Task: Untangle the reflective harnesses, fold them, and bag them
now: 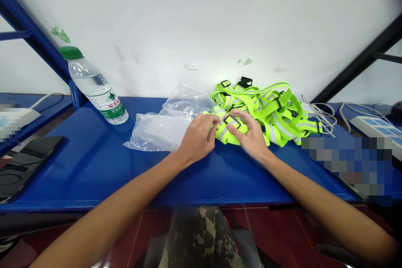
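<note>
A bundle of neon yellow-green reflective strap [224, 134] with a grey stripe and a black slide buckle lies low over the table between my hands. My right hand [251, 136] grips its right side, thumb on top beside the buckle. At the bundle's left edge my left hand [199, 136] is closed in a pinch; what its fingertips hold is too small to make out. Behind and to the right lies a tangled pile of more reflective straps [276, 111] with black buckles. Clear plastic bags [157, 132] lie left of my left hand, partly behind it.
A water bottle [97, 86] with a green cap stands at the back left of the blue table [125, 176]. A black phone [28, 167] lies at the left edge. White cables [320, 113] and a power strip [377, 130] are on the right. A white wall rises behind.
</note>
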Action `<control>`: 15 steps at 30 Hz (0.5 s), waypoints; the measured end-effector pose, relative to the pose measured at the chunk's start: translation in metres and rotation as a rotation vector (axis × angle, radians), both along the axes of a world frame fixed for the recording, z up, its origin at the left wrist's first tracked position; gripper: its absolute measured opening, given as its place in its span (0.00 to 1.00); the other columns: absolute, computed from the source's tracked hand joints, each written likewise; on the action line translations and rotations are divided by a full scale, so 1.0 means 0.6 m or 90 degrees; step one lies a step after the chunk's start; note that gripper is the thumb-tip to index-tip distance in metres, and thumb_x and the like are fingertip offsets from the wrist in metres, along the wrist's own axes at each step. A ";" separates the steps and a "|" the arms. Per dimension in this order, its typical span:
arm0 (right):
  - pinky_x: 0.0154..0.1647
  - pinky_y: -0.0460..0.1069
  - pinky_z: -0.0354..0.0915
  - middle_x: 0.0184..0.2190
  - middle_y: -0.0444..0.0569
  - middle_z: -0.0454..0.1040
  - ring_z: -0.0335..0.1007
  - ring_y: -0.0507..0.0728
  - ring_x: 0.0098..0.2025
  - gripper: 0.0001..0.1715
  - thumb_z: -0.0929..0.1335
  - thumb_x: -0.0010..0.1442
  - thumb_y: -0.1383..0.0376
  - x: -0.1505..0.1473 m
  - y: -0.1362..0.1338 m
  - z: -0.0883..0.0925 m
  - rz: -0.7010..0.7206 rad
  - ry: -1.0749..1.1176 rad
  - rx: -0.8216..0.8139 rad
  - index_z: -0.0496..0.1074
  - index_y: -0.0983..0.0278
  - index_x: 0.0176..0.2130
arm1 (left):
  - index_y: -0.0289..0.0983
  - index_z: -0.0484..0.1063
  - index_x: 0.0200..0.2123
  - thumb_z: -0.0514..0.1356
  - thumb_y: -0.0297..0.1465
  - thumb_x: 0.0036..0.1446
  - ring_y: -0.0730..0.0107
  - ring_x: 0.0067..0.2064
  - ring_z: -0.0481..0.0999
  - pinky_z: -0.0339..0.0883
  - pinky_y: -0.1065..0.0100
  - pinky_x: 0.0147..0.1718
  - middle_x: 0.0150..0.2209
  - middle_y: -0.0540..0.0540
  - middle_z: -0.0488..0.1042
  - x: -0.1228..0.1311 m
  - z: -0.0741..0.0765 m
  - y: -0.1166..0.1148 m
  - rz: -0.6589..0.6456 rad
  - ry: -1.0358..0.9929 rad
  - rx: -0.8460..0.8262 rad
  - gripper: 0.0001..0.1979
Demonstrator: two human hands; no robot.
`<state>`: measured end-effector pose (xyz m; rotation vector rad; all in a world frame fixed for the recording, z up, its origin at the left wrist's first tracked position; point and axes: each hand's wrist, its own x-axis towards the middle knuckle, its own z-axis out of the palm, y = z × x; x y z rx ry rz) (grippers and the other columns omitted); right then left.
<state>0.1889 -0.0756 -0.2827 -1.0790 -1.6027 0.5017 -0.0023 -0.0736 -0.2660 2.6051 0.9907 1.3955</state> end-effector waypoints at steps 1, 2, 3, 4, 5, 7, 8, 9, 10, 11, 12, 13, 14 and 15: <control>0.61 0.59 0.63 0.53 0.53 0.75 0.69 0.62 0.57 0.26 0.72 0.57 0.58 0.001 0.002 -0.004 0.000 0.026 -0.016 0.70 0.61 0.54 | 0.38 0.65 0.42 0.53 0.24 0.64 0.65 0.41 0.70 0.66 0.63 0.43 0.38 0.45 0.73 0.003 -0.001 -0.001 -0.006 -0.001 -0.002 0.06; 0.63 0.59 0.62 0.54 0.53 0.74 0.68 0.62 0.59 0.28 0.72 0.57 0.57 0.000 0.004 -0.008 0.012 0.043 -0.033 0.69 0.60 0.56 | 0.38 0.65 0.42 0.52 0.24 0.64 0.65 0.41 0.70 0.66 0.63 0.43 0.38 0.44 0.73 0.005 -0.003 -0.002 -0.010 -0.006 -0.004 0.06; 0.64 0.59 0.60 0.56 0.53 0.73 0.67 0.61 0.60 0.30 0.72 0.57 0.57 -0.001 0.004 -0.011 0.035 0.046 -0.051 0.69 0.60 0.57 | 0.38 0.65 0.42 0.52 0.24 0.64 0.65 0.40 0.71 0.66 0.63 0.43 0.38 0.44 0.73 0.007 -0.004 -0.003 -0.012 -0.013 -0.003 0.06; 0.65 0.59 0.59 0.57 0.52 0.72 0.65 0.61 0.62 0.30 0.72 0.58 0.57 -0.004 0.004 -0.013 0.065 0.039 -0.069 0.68 0.60 0.58 | 0.38 0.65 0.42 0.52 0.24 0.64 0.65 0.40 0.71 0.67 0.63 0.43 0.38 0.44 0.74 0.009 -0.005 -0.004 -0.012 -0.023 0.001 0.06; 0.66 0.59 0.58 0.57 0.52 0.72 0.65 0.60 0.62 0.29 0.71 0.59 0.57 -0.007 0.003 -0.015 0.096 0.028 -0.083 0.68 0.59 0.58 | 0.38 0.65 0.42 0.53 0.24 0.64 0.65 0.41 0.71 0.67 0.63 0.43 0.38 0.44 0.74 0.010 -0.006 -0.005 -0.009 -0.032 0.006 0.06; 0.66 0.58 0.57 0.57 0.51 0.72 0.65 0.60 0.62 0.26 0.71 0.60 0.57 -0.014 0.000 -0.016 0.134 0.012 -0.098 0.70 0.59 0.56 | 0.38 0.65 0.42 0.53 0.24 0.64 0.65 0.41 0.72 0.67 0.62 0.43 0.39 0.45 0.74 0.012 -0.007 -0.008 -0.001 -0.047 0.008 0.05; 0.66 0.58 0.58 0.56 0.51 0.73 0.66 0.60 0.61 0.24 0.71 0.59 0.57 -0.018 -0.002 -0.017 0.136 0.014 -0.098 0.70 0.59 0.54 | 0.39 0.65 0.42 0.53 0.24 0.64 0.65 0.41 0.72 0.67 0.62 0.43 0.39 0.45 0.74 0.013 -0.007 -0.009 0.000 -0.051 0.004 0.05; 0.65 0.58 0.58 0.55 0.50 0.73 0.66 0.60 0.61 0.23 0.71 0.59 0.56 -0.020 -0.003 -0.017 0.134 0.023 -0.098 0.70 0.59 0.53 | 0.39 0.65 0.42 0.53 0.24 0.64 0.65 0.42 0.72 0.68 0.63 0.43 0.39 0.45 0.75 0.013 -0.007 -0.011 -0.003 -0.052 -0.002 0.05; 0.65 0.58 0.58 0.55 0.50 0.73 0.66 0.60 0.61 0.23 0.72 0.58 0.56 -0.022 -0.003 -0.017 0.135 0.039 -0.102 0.70 0.58 0.51 | 0.39 0.65 0.42 0.53 0.25 0.64 0.65 0.42 0.73 0.68 0.63 0.43 0.40 0.45 0.75 0.014 -0.007 -0.012 -0.009 -0.050 -0.008 0.05; 0.64 0.57 0.59 0.54 0.50 0.73 0.66 0.60 0.61 0.23 0.73 0.56 0.55 -0.024 -0.004 -0.017 0.142 0.060 -0.113 0.70 0.58 0.50 | 0.39 0.65 0.43 0.53 0.25 0.65 0.65 0.42 0.73 0.68 0.63 0.43 0.40 0.45 0.75 0.015 -0.006 -0.014 -0.016 -0.047 -0.012 0.05; 0.63 0.57 0.61 0.54 0.49 0.73 0.66 0.60 0.61 0.24 0.74 0.55 0.54 -0.025 -0.003 -0.017 0.155 0.086 -0.130 0.69 0.57 0.48 | 0.39 0.65 0.43 0.53 0.25 0.65 0.66 0.42 0.73 0.68 0.63 0.42 0.40 0.44 0.75 0.016 -0.005 -0.015 -0.022 -0.043 -0.012 0.06; 0.61 0.56 0.63 0.53 0.49 0.73 0.66 0.60 0.60 0.24 0.75 0.53 0.54 -0.025 -0.003 -0.017 0.169 0.114 -0.149 0.68 0.57 0.47 | 0.39 0.66 0.43 0.52 0.25 0.65 0.66 0.42 0.74 0.68 0.63 0.42 0.40 0.44 0.75 0.017 -0.004 -0.017 -0.022 -0.038 -0.007 0.06; 0.59 0.56 0.65 0.51 0.49 0.74 0.67 0.60 0.59 0.25 0.76 0.51 0.54 -0.025 -0.002 -0.017 0.176 0.141 -0.165 0.67 0.57 0.46 | 0.38 0.66 0.43 0.52 0.26 0.65 0.65 0.41 0.74 0.68 0.63 0.42 0.40 0.44 0.75 0.017 -0.003 -0.017 -0.015 -0.030 0.003 0.06; 0.57 0.55 0.66 0.50 0.49 0.75 0.68 0.60 0.58 0.26 0.76 0.50 0.54 -0.025 0.000 -0.016 0.171 0.165 -0.175 0.67 0.57 0.45 | 0.38 0.66 0.43 0.53 0.26 0.65 0.65 0.41 0.74 0.67 0.62 0.42 0.40 0.44 0.76 0.017 -0.003 -0.018 -0.002 -0.018 0.015 0.05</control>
